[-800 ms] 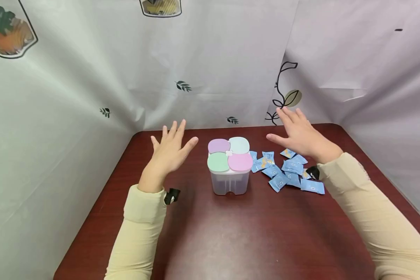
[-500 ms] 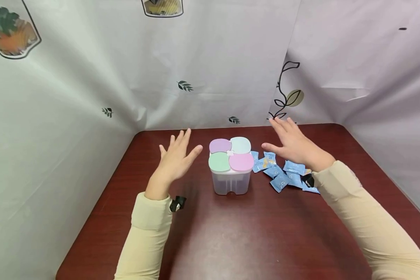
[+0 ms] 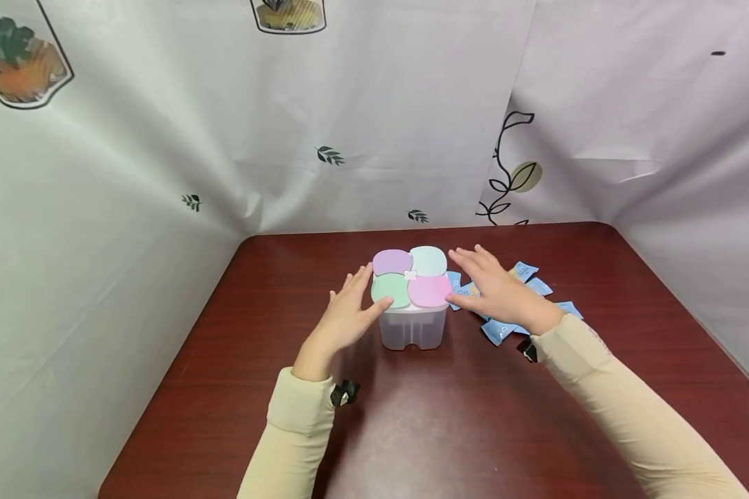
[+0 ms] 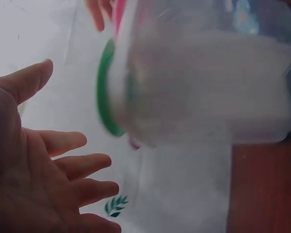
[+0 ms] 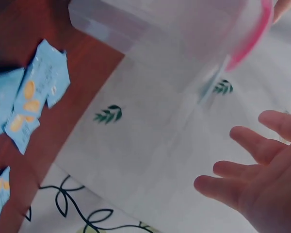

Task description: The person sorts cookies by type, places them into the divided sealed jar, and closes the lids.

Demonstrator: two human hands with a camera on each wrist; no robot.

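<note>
So, a box (image 3: 413, 320) stands upright

Lids (image 3: 429, 292) face up, mid-frame; I can't tell its long side. Left hand (image 3: 342, 320) and right hand (image 3: 498, 294) sit beside it, fingers spread, holding nothing. Packets (image 5: 35, 92), right of centre, have print too small to read.

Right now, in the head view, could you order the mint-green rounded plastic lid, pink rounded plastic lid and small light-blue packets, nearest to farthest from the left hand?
1. Mint-green rounded lid: just right of the left hand.
2. Pink rounded lid: right of the green one.
3. Light-blue packets: farthest right.
</note>
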